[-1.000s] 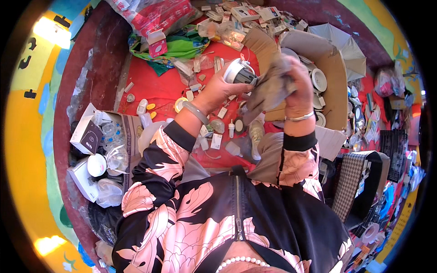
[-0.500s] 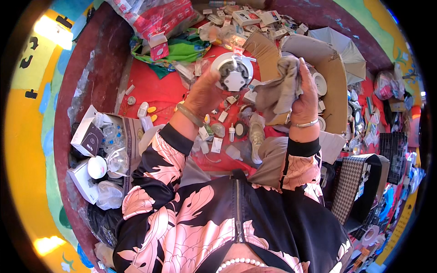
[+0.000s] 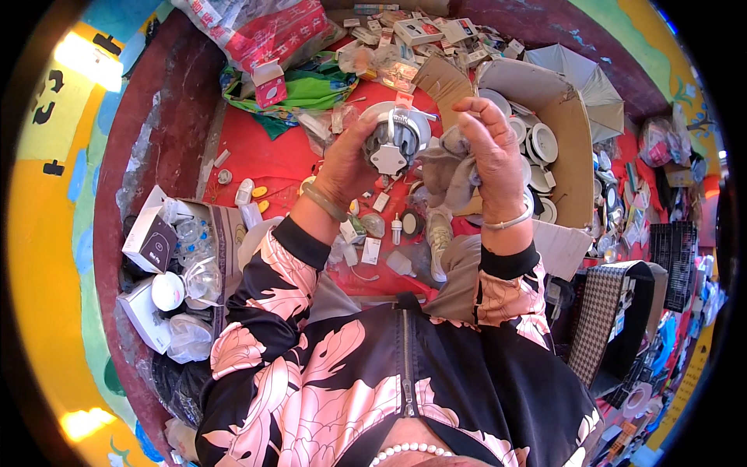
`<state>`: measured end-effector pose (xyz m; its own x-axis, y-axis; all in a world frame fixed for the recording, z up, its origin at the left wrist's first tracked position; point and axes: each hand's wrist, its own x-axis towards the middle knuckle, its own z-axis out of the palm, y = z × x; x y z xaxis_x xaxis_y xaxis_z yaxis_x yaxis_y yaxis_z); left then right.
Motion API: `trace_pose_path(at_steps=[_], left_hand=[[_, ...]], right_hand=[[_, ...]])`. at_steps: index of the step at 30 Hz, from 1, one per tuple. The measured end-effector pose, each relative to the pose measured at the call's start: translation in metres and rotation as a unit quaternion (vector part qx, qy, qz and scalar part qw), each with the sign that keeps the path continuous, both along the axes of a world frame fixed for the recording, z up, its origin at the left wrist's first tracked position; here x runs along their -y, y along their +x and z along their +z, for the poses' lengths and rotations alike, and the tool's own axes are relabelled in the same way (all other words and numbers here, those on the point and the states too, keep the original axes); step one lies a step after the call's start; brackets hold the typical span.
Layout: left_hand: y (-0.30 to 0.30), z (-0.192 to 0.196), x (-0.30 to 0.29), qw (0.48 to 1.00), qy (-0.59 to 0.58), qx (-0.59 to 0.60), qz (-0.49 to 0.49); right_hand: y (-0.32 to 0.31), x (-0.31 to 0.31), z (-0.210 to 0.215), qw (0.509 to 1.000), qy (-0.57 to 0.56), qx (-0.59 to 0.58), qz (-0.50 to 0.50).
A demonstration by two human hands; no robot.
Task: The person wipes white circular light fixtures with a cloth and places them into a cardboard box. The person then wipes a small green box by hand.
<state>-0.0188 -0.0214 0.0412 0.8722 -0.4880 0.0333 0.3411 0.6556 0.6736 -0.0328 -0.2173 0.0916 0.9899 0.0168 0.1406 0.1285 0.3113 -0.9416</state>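
My left hand point(image 3: 341, 166) is closed on a round downlight point(image 3: 391, 142) with a white rim and a dark grey finned body. Its white plate faces me, and a short white strap or wire runs over its top. In my right hand point(image 3: 500, 165), the fingers are bent round a crumpled grey cloth point(image 3: 449, 174), which hangs just right of the downlight. Whether cloth and lamp touch, I cannot tell. Beyond my right hand stands an open cardboard box point(image 3: 562, 75) holding several white round lamps point(image 3: 542, 143).
Small boxes point(image 3: 421, 31) are heaped at the back beside a red-and-white bag point(image 3: 284, 31). Below my hands, a red cloth point(image 3: 261, 159) carries bulbs and small parts. At left sits a carton point(image 3: 226, 251) of bulbs; a grey umbrella point(image 3: 595, 89) leans behind the cardboard box.
My right hand has swung left with the cloth toward the downlight, uncovering more lamps in the cardboard box. The downlight has tilted and dropped slightly in my left hand.
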Motion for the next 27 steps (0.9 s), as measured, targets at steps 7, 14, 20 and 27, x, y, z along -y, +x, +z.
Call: trace_pose_path(at_steps=[7, 14, 20, 27], left_hand=[[-0.007, 0.011, 0.007, 0.999, 0.031, -0.011, 0.013], [-0.001, 0.002, 0.000, 0.989, 0.117, 0.090, -0.001], [0.003, -0.021, 0.005, 0.984, 0.145, 0.090, 0.060], [-0.004, 0.009, -0.001, 0.998, 0.015, -0.050, -0.047]], right_hand=[[-0.001, -0.004, -0.007, 0.902, -0.380, 0.176, -0.103], [-0.002, -0.001, -0.004, 0.917, -0.361, 0.149, -0.087], [-0.005, -0.007, -0.001, 0.839, -0.429, 0.277, -0.186], [-0.001, -0.006, -0.006, 0.749, -0.467, 0.406, -0.239]])
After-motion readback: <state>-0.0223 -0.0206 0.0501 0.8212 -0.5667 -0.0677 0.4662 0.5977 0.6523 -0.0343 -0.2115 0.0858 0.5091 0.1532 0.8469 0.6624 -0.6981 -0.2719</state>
